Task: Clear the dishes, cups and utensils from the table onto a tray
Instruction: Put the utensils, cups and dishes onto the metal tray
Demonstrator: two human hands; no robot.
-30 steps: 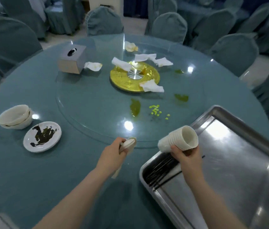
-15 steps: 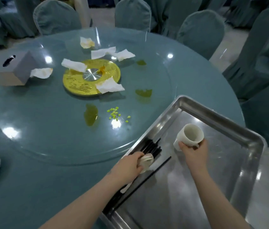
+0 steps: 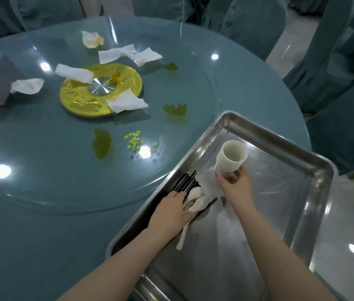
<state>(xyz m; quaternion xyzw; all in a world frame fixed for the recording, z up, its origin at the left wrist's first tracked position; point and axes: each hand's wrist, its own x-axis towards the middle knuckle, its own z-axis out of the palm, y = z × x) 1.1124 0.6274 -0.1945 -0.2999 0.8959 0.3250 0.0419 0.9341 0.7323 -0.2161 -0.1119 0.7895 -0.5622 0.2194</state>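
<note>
The shiny metal tray [image 3: 315, 170] sits on the edge of the round blue table [image 3: 41, 224]. Inside the tray, the right hand [image 3: 236, 185] curls its fingers round the bottom of a stack of ribbed white cups [image 3: 230, 159], held tilted above the tray floor. The left hand [image 3: 169, 213] grips white spoons [image 3: 195, 199] at the tray's left wall, on top of thin black chopsticks [image 3: 184, 183].

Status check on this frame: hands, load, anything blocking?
Left hand holds white spoons over chopsticks. Right hand grips cup stack above tray. Nothing blocking.
</note>
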